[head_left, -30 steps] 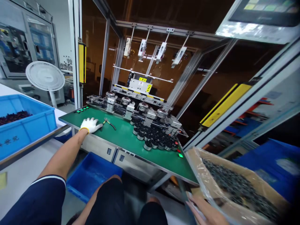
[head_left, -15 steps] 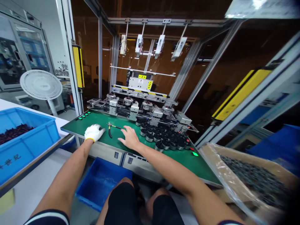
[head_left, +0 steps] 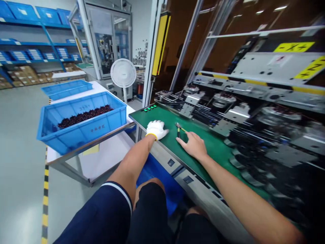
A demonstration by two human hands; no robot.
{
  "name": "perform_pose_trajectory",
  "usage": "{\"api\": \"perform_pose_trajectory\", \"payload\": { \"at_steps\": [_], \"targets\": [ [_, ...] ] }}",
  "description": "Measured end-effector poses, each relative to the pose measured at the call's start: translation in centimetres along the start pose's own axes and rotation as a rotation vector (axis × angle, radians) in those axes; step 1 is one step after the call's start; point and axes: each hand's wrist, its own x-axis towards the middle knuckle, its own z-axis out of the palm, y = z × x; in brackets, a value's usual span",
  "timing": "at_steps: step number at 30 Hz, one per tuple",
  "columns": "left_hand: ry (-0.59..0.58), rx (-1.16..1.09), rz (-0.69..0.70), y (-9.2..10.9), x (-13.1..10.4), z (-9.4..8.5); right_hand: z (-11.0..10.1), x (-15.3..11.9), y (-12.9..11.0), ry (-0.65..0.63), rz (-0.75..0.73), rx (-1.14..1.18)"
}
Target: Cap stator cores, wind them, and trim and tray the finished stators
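Note:
My left hand (head_left: pixel 156 129), in a white knitted glove with a yellow cuff edge, lies palm down near the front edge of the green work surface (head_left: pixel 167 117). Its fingers are stretched out and hold nothing. A small pair of side cutters (head_left: pixel 178 128) with yellow-and-black handles lies to its right, handles spread. Bare, my right hand (head_left: pixel 194 145) is over the handle ends, thumb apart from the fingers. Thumb and fingertips meet or cover the two handles; I see no closed grip. Farther right are several dark round parts with metal rims (head_left: pixel 250 176), blurred.
A blue crate (head_left: pixel 109 123) of dark reddish parts stands on the white table at left, a second blue crate (head_left: pixel 67 88) behind it. A white fan (head_left: pixel 123 74) stands beyond. Machine fixtures (head_left: pixel 190 103) line the back of the surface. A blue bin (head_left: pixel 165 183) is below.
My view has swung left and closer, bringing the crates and shelves in. My right hand has moved left over the cutters' handles, its fingers less spread. The left hand stays on the surface.

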Motion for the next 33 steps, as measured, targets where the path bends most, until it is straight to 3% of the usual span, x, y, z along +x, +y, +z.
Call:
{"api": "perform_pose_trajectory", "payload": {
  "at_steps": [6,10,16,23,33],
  "targets": [
    [0.164,0.115,-0.303,0.9,-1.1,0.2,0.4,-1.2,-0.3,0.045,0.005,-0.005],
    [0.134,0.14,-0.413,1.0,-0.8,0.5,0.3,-3.1,0.8,0.065,-0.001,0.0],
    [0.021,0.189,-0.337,0.0,0.1,0.6,-0.1,-5.7,3.2,0.068,-0.027,0.069],
    [-0.096,0.245,-0.191,-1.5,1.4,0.3,-0.3,-4.8,4.2,0.058,-0.062,0.214],
    [-0.04,0.261,-0.31,-1.2,1.3,0.3,-0.4,-3.7,5.3,0.145,0.093,0.341]
  ]
}}
